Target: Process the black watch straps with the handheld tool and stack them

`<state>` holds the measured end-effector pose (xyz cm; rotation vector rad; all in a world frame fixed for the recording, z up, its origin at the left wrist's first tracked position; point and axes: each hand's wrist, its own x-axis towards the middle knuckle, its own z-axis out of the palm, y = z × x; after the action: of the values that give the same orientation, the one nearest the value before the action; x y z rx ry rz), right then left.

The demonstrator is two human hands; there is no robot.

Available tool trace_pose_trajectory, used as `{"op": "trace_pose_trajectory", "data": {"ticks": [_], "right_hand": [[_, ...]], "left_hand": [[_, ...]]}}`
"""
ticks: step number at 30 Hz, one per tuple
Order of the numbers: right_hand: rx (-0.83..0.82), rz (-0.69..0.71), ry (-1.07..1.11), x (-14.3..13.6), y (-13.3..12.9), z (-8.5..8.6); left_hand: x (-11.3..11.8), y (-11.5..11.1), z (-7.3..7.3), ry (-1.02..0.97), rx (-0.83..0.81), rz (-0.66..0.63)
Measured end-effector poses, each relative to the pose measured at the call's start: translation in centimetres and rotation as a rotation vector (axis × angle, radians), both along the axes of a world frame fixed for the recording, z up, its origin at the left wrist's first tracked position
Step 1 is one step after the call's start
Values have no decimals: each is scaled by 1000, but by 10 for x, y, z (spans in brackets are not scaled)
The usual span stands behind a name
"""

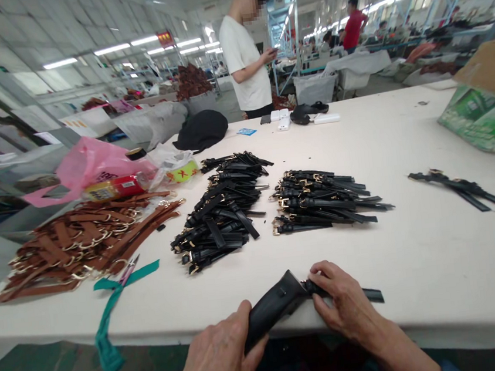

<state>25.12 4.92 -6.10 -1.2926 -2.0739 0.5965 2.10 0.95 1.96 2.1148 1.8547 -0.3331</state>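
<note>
My left hand point(223, 353) is wrapped round a black hand-held tool point(273, 307), shaped like a hair clipper. Its wide end points up and right, close to the buckle end of a black strap point(373, 295). My right hand point(342, 302) pinches that strap near the buckle; the strap's tail sticks out to the right beyond the hand. Whether tool and strap touch, I cannot tell. Ahead of my hands lie two heaps of black buckled straps, a larger left heap point(221, 212) and a smaller right heap point(324, 198).
Brown straps with metal rings point(80, 238) cover the table's left side, near scissors point(129, 270) with a teal cloth strip point(111, 318). More black straps point(455, 184) lie right. A pink bag point(81, 164), black cap point(201, 130) and green box point(483, 116) stand farther off. Beyond the table stands a person point(246, 61).
</note>
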Motion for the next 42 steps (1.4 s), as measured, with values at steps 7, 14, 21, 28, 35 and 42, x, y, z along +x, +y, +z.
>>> {"op": "trace_pose_trajectory", "data": {"ticks": [7, 14, 21, 28, 35, 42], "right_hand": [[7, -10, 52, 0, 4, -4], [-7, -64, 36, -3, 3, 0], [-51, -86, -93, 1, 2, 7], [-40, -66, -152, 25, -1, 11], [-148, -18, -158, 16, 5, 13], [-216, 64, -99, 11, 9, 18]], "left_hand": [[-6, -3, -8, 9, 91, -112], [0, 0, -1, 1, 79, -101], [5, -1, 3, -8, 22, -69], [2, -2, -1, -30, 43, -62], [-1, -1, -3, -127, 46, 13], [-17, -1, 3, -243, 72, 158]]}}
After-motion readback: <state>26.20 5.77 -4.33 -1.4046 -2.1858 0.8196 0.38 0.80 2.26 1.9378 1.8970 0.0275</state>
